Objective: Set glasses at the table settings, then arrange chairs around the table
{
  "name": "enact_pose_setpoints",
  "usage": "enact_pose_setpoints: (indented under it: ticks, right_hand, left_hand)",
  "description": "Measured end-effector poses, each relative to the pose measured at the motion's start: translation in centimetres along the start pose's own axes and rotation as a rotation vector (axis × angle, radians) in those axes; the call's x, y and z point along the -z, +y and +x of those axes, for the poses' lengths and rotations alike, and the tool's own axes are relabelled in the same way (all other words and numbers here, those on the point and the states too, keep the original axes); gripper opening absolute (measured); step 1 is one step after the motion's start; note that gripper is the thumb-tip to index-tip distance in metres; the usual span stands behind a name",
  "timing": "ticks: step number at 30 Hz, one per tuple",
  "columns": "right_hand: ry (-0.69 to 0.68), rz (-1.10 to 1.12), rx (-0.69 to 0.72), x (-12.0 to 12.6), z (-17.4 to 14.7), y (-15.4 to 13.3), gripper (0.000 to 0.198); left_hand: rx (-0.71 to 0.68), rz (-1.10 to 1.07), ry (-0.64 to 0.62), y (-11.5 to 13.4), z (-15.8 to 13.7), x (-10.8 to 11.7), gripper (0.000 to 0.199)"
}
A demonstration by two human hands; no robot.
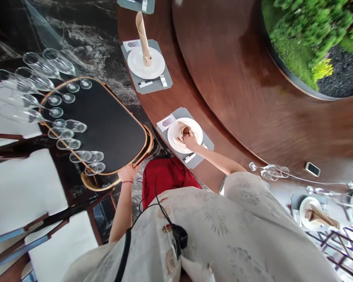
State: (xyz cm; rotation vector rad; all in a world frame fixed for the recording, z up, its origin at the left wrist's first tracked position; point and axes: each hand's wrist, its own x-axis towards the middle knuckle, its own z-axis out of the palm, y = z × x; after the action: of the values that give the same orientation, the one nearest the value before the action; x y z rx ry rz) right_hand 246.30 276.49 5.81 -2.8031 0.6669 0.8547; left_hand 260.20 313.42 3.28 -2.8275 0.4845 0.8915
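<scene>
The right hand [190,141] has its fingers curled closed on the folded napkin [181,132], which sits on a white plate [172,137] near the worktop's [161,105] curved outer edge. The left hand [128,172] rests on the trolley's [102,121] near rim, its grip unclear.

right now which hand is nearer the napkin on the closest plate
Right. The right hand is at the napkin, over the plate; the left hand is away from it, at the edge of the black-topped trolley.

Open trolley [101,121] middle beside glasses [56,112]
</scene>
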Motion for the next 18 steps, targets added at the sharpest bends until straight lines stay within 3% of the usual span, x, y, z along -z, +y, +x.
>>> enact_pose_setpoints:
  ticks: [5, 10, 14, 18]
  right_hand:
    - [-0.090, -0.042, -0.055, 2.0, -1.3, -1.7, 0.047]
    - [-0.054, 0.031, 0.085, 7.6, -0.3, -6.1, 0.051]
    - [0.116, 0.178, 0.168, 14.6, 7.4, -11.4, 0.046]
    - [0.306, 0.522, 0.136, 21.8, 20.5, -14.8, 0.052]
  left_hand:
    - [-0.003, 0.007, -0.004, -1.6, 5.6, 3.5, 0.059]
    - [-0.015, 0.000, 0.019, -3.4, 11.6, 7.5, 0.060]
    - [-0.078, -0.018, 0.039, -4.7, 16.3, 11.4, 0.060]
    - [-0.149, -0.001, 0.063, -6.3, 21.3, 14.5, 0.055]
